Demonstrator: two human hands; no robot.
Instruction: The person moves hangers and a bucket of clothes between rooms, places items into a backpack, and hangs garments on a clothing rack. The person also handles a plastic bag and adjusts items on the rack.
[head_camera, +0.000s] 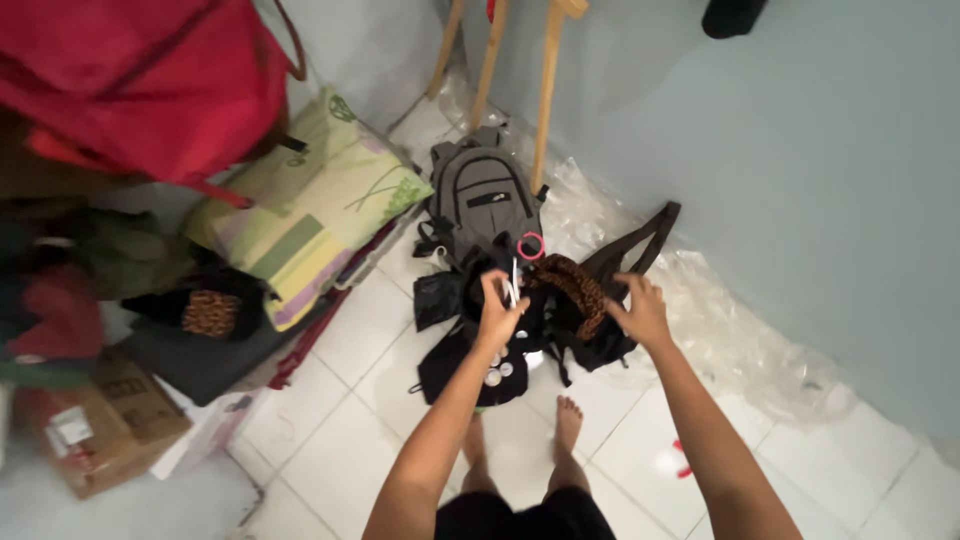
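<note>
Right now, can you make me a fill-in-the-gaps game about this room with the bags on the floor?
1. The backpack leaning in the corner is ____ in colour.
2. The left hand grips a black bag that has ____ round buttons on it.
3. The right hand touches a black bag whose lining has a ____ print.
4. The person stands on the tiled floor with ____ feet.

Missing words: grey; white; leopard; bare

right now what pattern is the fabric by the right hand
Leopard-style spots, brown and black, on the fabric beside the right hand; head view.
</note>
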